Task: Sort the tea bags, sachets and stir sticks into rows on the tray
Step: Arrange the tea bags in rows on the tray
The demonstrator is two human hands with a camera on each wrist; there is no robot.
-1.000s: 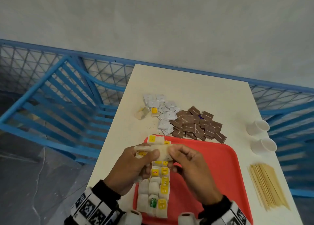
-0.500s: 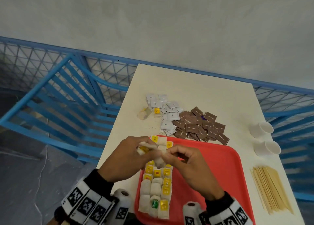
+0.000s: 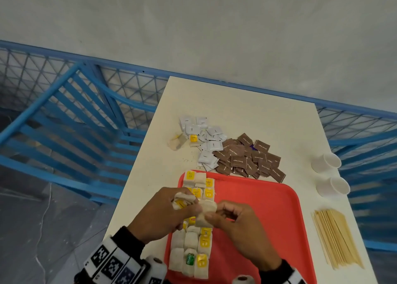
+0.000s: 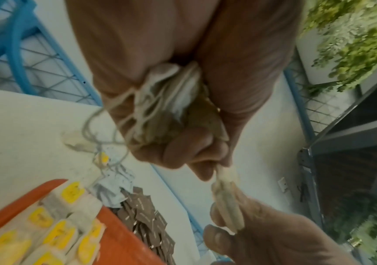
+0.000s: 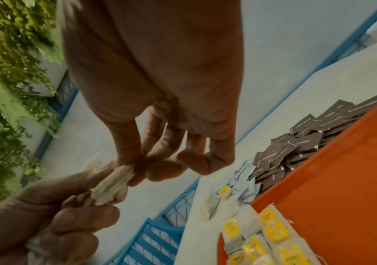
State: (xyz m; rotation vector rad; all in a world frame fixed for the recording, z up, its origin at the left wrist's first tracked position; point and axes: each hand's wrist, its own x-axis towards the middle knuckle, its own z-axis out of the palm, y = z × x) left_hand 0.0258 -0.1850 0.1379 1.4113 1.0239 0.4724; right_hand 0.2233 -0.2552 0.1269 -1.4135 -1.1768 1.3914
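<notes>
Both hands hover over the left side of the red tray (image 3: 268, 208). My left hand (image 3: 171, 210) clutches a bundle of tea bags (image 4: 174, 104) with tangled strings. My right hand (image 3: 221, 216) pinches one beige tea bag (image 3: 207, 208) between thumb and fingers, and the left thumb and finger still touch its other end (image 4: 227, 202). Rows of tea bags with yellow tags (image 3: 193, 247) lie along the tray's left edge. White sachets (image 3: 206, 139) and brown sachets (image 3: 249, 157) are heaped on the table beyond the tray. Wooden stir sticks (image 3: 335, 238) lie right of the tray.
Two white paper cups (image 3: 328, 174) lie on their sides at the table's right edge. A loose tea bag (image 3: 177, 142) sits left of the white sachets. Blue metal railing (image 3: 86, 122) surrounds the cream table (image 3: 236, 105) at left, back and right.
Both hands have come slightly lower and nearer over the tray's tea bag rows. My right hand has drawn a single tea bag partly out of the left hand's bundle.
</notes>
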